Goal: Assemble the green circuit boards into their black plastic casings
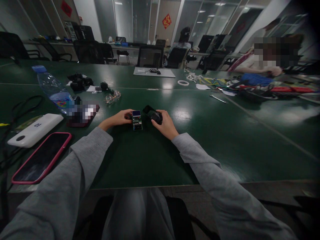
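Note:
My left hand point(122, 118) grips a small green circuit board point(137, 120) by its left side. A little dark-blue screen shows at the board's upper end, with a black part near its lower end. In my right hand point(165, 124) is a black plastic case point(155, 115), tilted, its far end pointing up and left. Fingers of that hand wrap round the case's right side. Board and case are apart, with a narrow gap between them, both close over the green table point(150, 153). What lies under my left fingers is partly hidden.
Left of me are a phone with a pink frame point(42, 158), a white power bank point(36, 130), another phone point(83, 115) and a plastic bottle point(53, 88). Glasses point(113, 97) lie beyond my left hand. A wrench point(218, 99), white tape roll point(183, 83) and tangled cables point(250, 85) sit far right, near another person.

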`<action>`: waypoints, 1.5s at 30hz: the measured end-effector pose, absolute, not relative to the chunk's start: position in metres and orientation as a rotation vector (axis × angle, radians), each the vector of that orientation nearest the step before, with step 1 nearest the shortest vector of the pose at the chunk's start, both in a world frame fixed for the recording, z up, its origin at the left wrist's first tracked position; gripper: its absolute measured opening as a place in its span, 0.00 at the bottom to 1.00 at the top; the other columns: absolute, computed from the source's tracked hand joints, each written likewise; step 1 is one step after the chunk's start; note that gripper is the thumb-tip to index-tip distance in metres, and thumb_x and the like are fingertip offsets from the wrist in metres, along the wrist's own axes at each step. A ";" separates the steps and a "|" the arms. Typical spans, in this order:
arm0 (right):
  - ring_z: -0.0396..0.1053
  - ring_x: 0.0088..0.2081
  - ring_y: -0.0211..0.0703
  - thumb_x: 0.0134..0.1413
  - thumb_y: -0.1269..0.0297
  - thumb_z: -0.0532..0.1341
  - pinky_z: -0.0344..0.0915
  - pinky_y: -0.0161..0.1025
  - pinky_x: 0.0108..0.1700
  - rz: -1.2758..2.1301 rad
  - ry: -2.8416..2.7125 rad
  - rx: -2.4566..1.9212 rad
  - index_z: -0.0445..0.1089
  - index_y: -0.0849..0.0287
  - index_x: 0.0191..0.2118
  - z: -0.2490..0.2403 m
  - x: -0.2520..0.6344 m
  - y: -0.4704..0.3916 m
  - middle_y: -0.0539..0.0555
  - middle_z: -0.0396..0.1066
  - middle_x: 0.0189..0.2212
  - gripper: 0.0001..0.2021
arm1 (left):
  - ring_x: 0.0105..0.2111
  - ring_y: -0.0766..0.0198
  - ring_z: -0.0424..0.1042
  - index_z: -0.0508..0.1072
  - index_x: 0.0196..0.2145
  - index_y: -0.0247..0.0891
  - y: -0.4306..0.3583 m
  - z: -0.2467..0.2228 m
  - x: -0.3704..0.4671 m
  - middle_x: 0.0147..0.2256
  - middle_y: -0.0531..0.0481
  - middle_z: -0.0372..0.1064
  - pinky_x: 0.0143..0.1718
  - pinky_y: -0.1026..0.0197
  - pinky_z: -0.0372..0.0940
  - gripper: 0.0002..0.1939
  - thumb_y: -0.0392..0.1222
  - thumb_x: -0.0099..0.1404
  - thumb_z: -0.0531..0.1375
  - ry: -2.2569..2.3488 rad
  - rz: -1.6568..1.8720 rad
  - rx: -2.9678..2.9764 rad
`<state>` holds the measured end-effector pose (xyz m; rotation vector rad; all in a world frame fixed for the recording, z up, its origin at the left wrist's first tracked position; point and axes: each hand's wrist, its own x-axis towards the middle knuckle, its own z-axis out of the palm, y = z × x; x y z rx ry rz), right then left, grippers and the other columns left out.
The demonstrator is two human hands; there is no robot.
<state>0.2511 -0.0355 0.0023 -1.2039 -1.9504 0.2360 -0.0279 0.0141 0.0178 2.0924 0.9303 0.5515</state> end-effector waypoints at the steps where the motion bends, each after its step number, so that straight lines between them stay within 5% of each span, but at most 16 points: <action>1: 0.65 0.51 0.54 0.52 0.61 0.61 0.64 0.54 0.55 0.226 -1.963 -1.190 0.60 0.58 0.53 0.003 0.251 -0.036 0.61 0.64 0.48 0.23 | 0.44 0.56 0.69 0.63 0.58 0.36 0.014 0.018 -0.028 0.49 0.41 0.69 0.46 0.52 0.63 0.31 0.43 0.57 0.63 0.933 0.553 2.090; 14: 0.58 0.55 0.56 0.48 0.66 0.64 0.60 0.57 0.58 0.126 -2.095 -1.143 0.58 0.54 0.56 0.001 0.251 -0.036 0.60 0.57 0.52 0.28 | 0.45 0.57 0.68 0.63 0.58 0.38 0.019 0.014 -0.029 0.52 0.41 0.67 0.46 0.52 0.63 0.32 0.43 0.57 0.64 0.909 0.567 2.107; 23: 0.60 0.54 0.53 0.57 0.66 0.57 0.62 0.55 0.58 0.167 -2.068 -1.110 0.63 0.56 0.54 -0.001 0.250 -0.035 0.60 0.60 0.49 0.18 | 0.44 0.57 0.68 0.63 0.58 0.36 0.016 0.016 -0.028 0.50 0.40 0.68 0.46 0.52 0.63 0.32 0.43 0.57 0.64 0.928 0.568 2.086; 36: 0.68 0.49 0.51 0.60 0.60 0.55 0.63 0.54 0.55 0.375 -1.779 -1.278 0.70 0.58 0.49 -0.006 0.259 -0.020 0.58 0.71 0.46 0.15 | 0.46 0.57 0.69 0.63 0.58 0.36 0.016 0.014 -0.029 0.49 0.42 0.69 0.47 0.52 0.62 0.31 0.42 0.57 0.63 0.901 0.575 2.073; 45: 0.66 0.49 0.52 0.59 0.47 0.53 0.63 0.55 0.55 0.433 -1.609 -1.327 0.68 0.60 0.47 -0.016 0.262 -0.013 0.62 0.68 0.45 0.21 | 0.45 0.57 0.69 0.64 0.57 0.35 0.016 0.017 -0.028 0.51 0.40 0.68 0.47 0.52 0.63 0.31 0.42 0.57 0.64 0.901 0.568 2.070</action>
